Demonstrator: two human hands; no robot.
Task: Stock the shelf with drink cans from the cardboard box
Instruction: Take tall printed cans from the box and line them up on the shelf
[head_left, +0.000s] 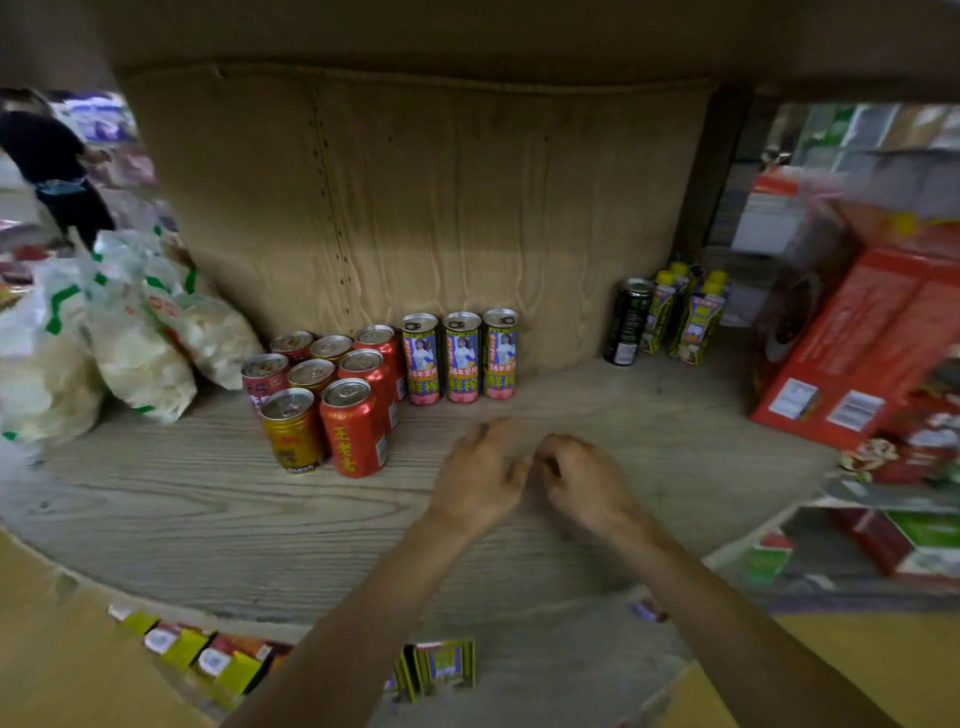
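Three tall blue-and-yellow drink cans (461, 357) stand in a row at the back of the wooden shelf (208, 499). To their left is a cluster of several short red and gold cans (332, 395). My left hand (480, 475) and my right hand (582, 475) hover side by side over the shelf in front of the tall cans, fingers loosely curled, holding nothing. The cardboard box's flaps (62, 649) frame the bottom corners, with packs (441, 665) visible inside.
White snack bags (119, 332) lie at the left. A black can (627, 322) and yellow-capped cartons (691, 317) stand at the back right. Red boxes (857, 343) lean at the right. A cardboard sheet (426, 208) backs the shelf. A person (52, 166) stands far left.
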